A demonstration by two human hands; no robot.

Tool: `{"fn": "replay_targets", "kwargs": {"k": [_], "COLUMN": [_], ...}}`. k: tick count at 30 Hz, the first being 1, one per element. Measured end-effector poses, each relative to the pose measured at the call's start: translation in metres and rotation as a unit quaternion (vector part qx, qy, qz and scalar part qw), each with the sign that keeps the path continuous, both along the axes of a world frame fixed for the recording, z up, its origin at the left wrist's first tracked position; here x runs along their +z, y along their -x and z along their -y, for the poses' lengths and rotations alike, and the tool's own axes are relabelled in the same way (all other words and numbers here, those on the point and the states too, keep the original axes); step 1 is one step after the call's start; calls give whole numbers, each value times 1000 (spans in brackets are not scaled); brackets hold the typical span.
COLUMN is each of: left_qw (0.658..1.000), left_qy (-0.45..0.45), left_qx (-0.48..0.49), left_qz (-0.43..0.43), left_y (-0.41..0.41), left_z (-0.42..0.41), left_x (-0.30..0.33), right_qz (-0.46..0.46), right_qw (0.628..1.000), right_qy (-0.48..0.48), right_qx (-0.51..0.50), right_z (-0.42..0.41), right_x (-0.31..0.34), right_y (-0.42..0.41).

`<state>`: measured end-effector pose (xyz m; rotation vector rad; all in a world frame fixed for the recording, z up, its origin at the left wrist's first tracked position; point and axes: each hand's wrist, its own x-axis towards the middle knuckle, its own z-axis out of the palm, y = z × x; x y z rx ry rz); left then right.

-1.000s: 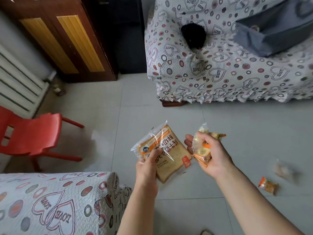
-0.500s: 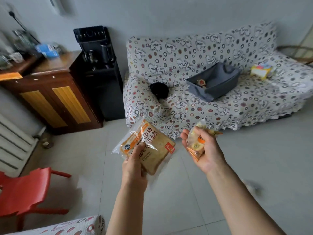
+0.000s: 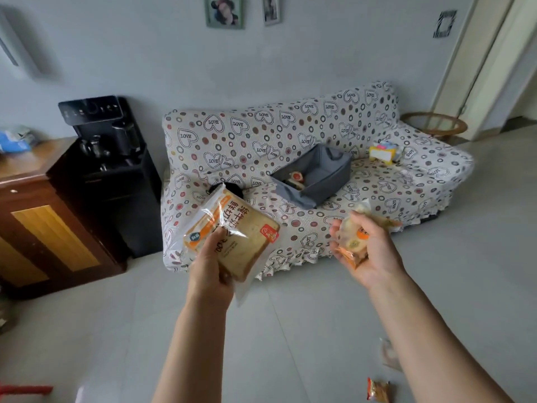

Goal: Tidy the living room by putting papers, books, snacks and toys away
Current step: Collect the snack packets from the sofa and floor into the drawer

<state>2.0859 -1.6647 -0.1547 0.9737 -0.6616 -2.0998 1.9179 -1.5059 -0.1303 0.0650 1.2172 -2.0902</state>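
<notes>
Soft, even daylight; wide-angle view with motion blur.
Light enters around 2 o'clock; shadows faint; pale glossy tiled floor (image 3: 290,330) shows mild sheen; edges at 9 and 3 o'clock bend and smear.

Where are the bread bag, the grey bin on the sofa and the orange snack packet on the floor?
bread bag (image 3: 232,238): head view, on the printed front of the bag.
grey bin (image 3: 334,186): head view, on its front right wall.
orange snack packet (image 3: 377,391): head view, middle of the wrapper.
</notes>
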Motion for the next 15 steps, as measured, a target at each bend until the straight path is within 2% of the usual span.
{"fn": "replay_targets", "kwargs": {"k": [5,15], "left_qw": [999,986], "left_qy": [-1,30], "left_qx": [-45,-162], "left_qz": [11,19], "left_y": [71,256], "left_z": [50,185], "left_x": [4,31], "right_qz": [5,20], "right_qw": [998,990], "right_qy": [14,23], "right_qx": [-56,-134], "right_z": [25,147], "right_x": [-7,12], "right_y": [67,204]}}
